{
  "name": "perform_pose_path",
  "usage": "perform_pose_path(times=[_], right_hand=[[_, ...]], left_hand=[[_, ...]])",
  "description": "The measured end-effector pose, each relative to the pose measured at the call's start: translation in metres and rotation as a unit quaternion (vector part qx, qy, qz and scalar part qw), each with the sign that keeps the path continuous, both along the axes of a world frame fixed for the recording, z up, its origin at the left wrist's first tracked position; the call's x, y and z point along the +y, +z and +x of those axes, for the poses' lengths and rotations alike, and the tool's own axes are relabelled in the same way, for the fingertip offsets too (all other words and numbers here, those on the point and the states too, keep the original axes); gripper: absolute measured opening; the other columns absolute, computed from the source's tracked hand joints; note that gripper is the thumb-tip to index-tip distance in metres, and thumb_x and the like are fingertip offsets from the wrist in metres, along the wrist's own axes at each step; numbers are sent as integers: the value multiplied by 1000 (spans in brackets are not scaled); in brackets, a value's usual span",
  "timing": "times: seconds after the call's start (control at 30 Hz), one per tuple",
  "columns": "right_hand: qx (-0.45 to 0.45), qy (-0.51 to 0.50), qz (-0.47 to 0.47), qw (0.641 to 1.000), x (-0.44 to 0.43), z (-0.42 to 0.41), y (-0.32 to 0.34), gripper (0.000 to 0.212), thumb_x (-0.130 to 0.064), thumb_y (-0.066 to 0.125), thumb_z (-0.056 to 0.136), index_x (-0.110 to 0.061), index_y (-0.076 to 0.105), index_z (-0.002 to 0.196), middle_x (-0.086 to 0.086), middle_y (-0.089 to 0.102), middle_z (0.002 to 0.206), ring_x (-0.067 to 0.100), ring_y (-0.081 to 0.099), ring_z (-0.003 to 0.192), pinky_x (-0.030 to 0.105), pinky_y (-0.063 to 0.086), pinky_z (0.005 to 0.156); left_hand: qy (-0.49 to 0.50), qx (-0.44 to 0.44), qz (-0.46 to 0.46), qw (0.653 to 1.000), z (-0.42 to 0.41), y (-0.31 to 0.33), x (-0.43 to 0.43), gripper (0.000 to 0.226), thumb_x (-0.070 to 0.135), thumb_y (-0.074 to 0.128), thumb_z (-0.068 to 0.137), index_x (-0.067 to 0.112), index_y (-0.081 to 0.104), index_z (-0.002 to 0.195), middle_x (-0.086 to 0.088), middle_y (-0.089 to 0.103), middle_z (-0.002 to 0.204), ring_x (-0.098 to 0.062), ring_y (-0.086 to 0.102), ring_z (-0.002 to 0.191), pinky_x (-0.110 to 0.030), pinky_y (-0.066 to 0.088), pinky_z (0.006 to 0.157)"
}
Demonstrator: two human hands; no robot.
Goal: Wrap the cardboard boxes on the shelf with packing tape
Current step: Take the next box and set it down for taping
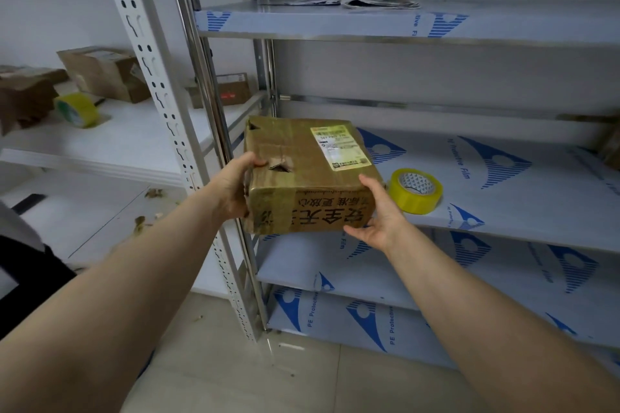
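Both grip: my left hand (pixel 235 189) and right hand (pixel 379 216) curl fingers round brown taped cardboard box (pixel 308 171) | yellow tape roll (pixel 416 193) just beside right hand

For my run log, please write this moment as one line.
step: handling box | left hand grips cardboard box left side | right hand holds its right corner | tape roll on shelf, right of box
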State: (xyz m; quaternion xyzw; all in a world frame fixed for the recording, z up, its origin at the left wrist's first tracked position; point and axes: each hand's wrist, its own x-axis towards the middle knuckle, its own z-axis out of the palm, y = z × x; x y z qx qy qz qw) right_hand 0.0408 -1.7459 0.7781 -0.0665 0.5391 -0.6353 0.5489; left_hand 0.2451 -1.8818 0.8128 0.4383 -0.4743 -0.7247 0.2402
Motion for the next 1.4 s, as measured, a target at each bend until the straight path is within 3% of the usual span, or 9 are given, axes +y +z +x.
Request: perform_pose_path(times=[0.2,0.47,0.67,0.77,0.9,1.0,1.17,1.23,1.4], right_hand=[[48,-28,19,998,-17,5,-16,65,-47,77,68,-25,54,124,7,52,132,28,48,122,43,48,84],[122,-87,79,986,-77,-23,-13,85,-61,69,70,-25,39,140,3,52,134,23,48,121,40,44,91],[136,-113,118,977,-132,-51,-20,69,-55,67,78,-18,48,133,7,56,129,24,49,120,39,43,99],[149,-152,126,969,-152,-65,-25,56,-49,62,86,-14,50,128,7,55,127,22,51,114,34,45,97],[227,-200,145,942,-175,-81,-27,56,-50,48,94,-9,48,131,8,55,128,25,53,107,37,46,94],[410,-242,189,859,-183,-83,-27,53,-39,48,96,-11,41,140,11,45,142,32,46,126,41,39,102],[604,-134,76,782,-191,-62,-26,26,-23,51,95,-13,64,116,3,60,123,22,52,116,29,39,95],[659,-34,84,747,-190,-61,-32,32,-25,53,95,-12,62,123,5,54,133,22,46,125,32,34,105],[685,87,112,714,-192,-99,-18,45,-36,57,93,-10,55,130,11,46,140,28,37,131,38,30,110]], left_hand=[[42,-4,6,999,-6,-15,-5,36,34,63,86,13,60,115,-10,68,111,-28,65,103,-40,51,91],[35,-53,-39,997,-48,-32,-73,41,38,64,86,14,61,119,-11,66,116,-27,64,105,-38,51,95],[24,-107,-66,992,-78,-48,-125,49,40,62,89,7,54,124,-8,64,99,-17,61,75,-26,49,60],[-14,-164,-120,979,-90,-53,-144,55,51,54,90,7,54,123,-11,62,108,-25,62,90,-32,52,77],[-124,-400,-422,804,-96,-44,-160,54,51,25,96,10,57,81,-14,65,89,-29,60,79,-32,47,73],[-98,-429,-561,701,-97,-35,-171,48,49,35,93,14,52,66,-6,56,72,-27,57,72,-30,44,64],[-247,-229,-639,691,-102,-46,-190,55,39,35,84,11,62,123,-12,60,125,-28,49,121,-40,32,106],[-290,-244,-613,694,-103,-48,-186,63,39,28,85,13,47,139,-9,43,146,-23,33,139,-36,14,117],[-256,-367,-631,634,-122,-45,-159,64,53,21,91,24,40,144,-4,40,147,-26,33,132,-33,23,106]])
